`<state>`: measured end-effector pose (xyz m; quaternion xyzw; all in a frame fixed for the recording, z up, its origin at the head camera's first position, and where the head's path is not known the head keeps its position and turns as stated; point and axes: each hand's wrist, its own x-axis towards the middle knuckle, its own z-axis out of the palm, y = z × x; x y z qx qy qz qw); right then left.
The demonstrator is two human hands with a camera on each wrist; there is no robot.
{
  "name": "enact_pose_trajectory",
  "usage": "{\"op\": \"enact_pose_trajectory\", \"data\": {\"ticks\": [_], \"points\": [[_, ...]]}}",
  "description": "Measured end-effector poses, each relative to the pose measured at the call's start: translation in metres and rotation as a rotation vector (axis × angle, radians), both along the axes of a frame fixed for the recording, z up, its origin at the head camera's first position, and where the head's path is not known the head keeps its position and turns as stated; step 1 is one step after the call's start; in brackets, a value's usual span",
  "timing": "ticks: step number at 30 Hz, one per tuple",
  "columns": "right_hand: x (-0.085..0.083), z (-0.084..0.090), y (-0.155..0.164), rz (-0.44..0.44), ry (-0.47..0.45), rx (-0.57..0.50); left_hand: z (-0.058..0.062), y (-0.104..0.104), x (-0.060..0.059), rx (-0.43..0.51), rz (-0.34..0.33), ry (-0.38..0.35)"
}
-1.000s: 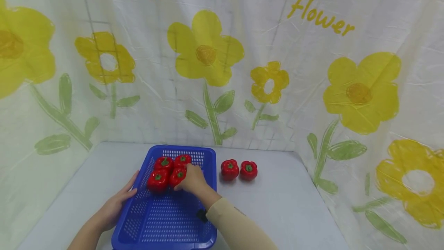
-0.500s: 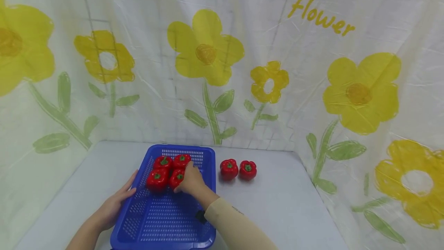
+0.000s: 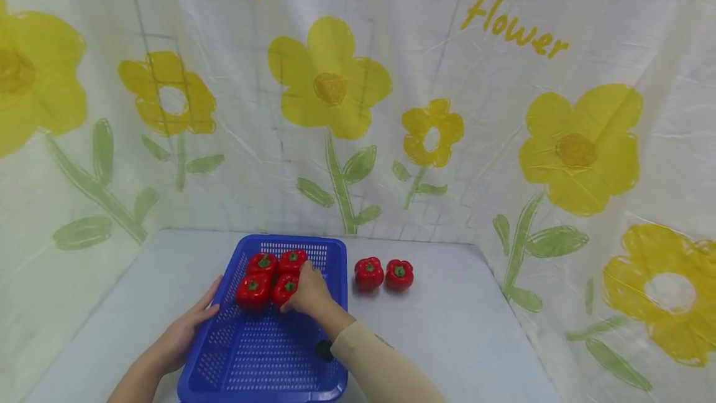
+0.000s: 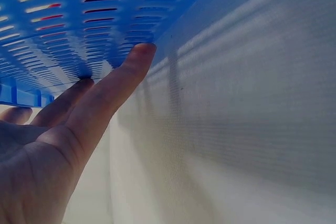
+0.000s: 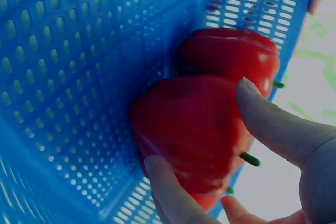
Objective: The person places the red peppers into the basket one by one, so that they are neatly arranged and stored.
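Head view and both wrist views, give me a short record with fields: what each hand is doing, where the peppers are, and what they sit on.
left hand: straight fingers rest against the left outer wall of the blue basket
right hand: fingers and thumb curled round the near right red pepper inside the basket
peppers in basket: four, clustered at the far end
peppers outside: two, side by side on the table, right of the basket
table: pale grey, carries the basket and the loose peppers
backdrop: white cloth with yellow flowers

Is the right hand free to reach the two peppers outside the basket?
Probably not yet: the right hand grips a pepper inside the basket. Nothing blocks the two outside peppers.
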<state>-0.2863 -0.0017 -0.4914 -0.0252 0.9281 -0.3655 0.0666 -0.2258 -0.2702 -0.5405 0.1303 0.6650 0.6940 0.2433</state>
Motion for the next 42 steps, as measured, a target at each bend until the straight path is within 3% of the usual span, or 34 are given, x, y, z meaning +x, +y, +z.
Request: {"op": "enact_pose_trajectory", "data": {"ticks": [14, 22, 27, 31, 37, 42], "points": [[0.016, 0.025, 0.022, 0.062, 0.051, -0.099, -0.001, -0.003, 0.003, 0.004, -0.012, -0.002], [0.023, 0.042, 0.058, 0.068, 0.056, -0.27, -0.001, 0.0, 0.001, 0.006, -0.003, 0.008], [0.029, 0.044, 0.082, 0.049, 0.074, -0.335, -0.001, 0.001, 0.0, 0.012, 0.003, 0.008], [0.03, 0.042, 0.101, -0.015, 0.137, -0.358, 0.0, 0.0, 0.0, 0.011, -0.001, 0.001], [0.027, 0.034, 0.126, -0.181, 0.297, -0.449, 0.002, -0.002, -0.002, 0.012, 0.003, -0.006], [0.024, 0.015, 0.149, -0.285, 0.407, -0.416, 0.0, 0.0, -0.003, 0.02, -0.007, -0.012]]}}
